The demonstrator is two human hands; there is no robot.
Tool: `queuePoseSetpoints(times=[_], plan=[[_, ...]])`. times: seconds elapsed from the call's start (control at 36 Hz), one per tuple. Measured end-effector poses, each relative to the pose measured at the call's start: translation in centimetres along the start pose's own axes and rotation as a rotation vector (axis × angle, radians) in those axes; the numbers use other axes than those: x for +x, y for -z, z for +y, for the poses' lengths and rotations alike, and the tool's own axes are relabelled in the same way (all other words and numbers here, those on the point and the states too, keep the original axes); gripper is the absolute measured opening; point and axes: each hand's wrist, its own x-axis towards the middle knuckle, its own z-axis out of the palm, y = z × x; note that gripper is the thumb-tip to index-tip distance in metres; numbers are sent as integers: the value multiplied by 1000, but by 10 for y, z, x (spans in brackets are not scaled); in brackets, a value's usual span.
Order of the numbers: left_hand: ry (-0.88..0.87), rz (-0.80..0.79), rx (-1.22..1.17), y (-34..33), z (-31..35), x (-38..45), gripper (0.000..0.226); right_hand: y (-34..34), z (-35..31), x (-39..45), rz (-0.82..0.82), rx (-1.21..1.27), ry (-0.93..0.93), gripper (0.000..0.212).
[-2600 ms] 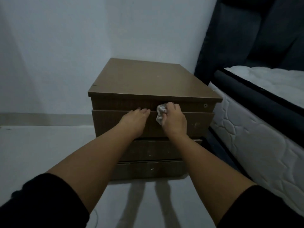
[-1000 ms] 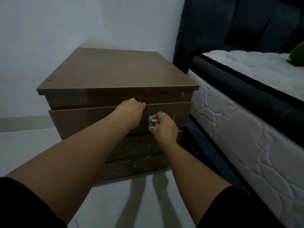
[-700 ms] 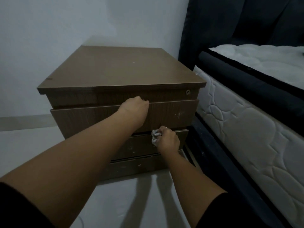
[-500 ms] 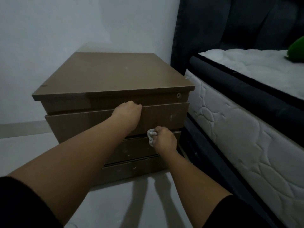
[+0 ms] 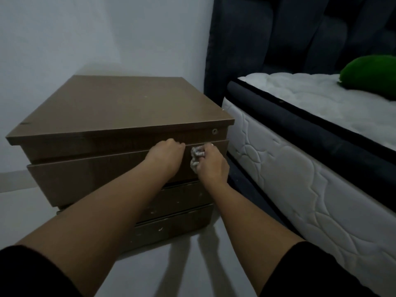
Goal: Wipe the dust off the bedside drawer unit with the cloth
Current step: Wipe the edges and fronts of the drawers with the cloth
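Both hands work the brown wooden drawer unit (image 5: 120,112): right hand (image 5: 212,163) clutches the crumpled pale cloth (image 5: 196,156); unwiped front runs toward nine o'clock, where the left hand (image 5: 166,155) seemingly hooks the drawer's top edge.

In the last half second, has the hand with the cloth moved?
Yes. The right hand with the cloth has moved up the drawer unit, from the large drawer's bottom edge to its top edge.
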Motion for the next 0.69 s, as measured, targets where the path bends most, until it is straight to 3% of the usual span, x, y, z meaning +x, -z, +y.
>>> queuePoseSetpoints(times=[0.33, 0.53, 0.61, 0.69], plan=[[-25, 26, 92, -9, -3, 11, 54, -60, 45, -20, -158, -2, -193, 13], [29, 16, 65, -6, 5, 9, 51, -52, 45, -20, -233, -35, -131, 15], [23, 3, 18, -6, 2, 2, 57, -35, 43, -21, -144, -6, -63, 13], [8, 2, -46, -4, -1, -6, 67, -12, 38, -15, 48, 80, -1, 11]])
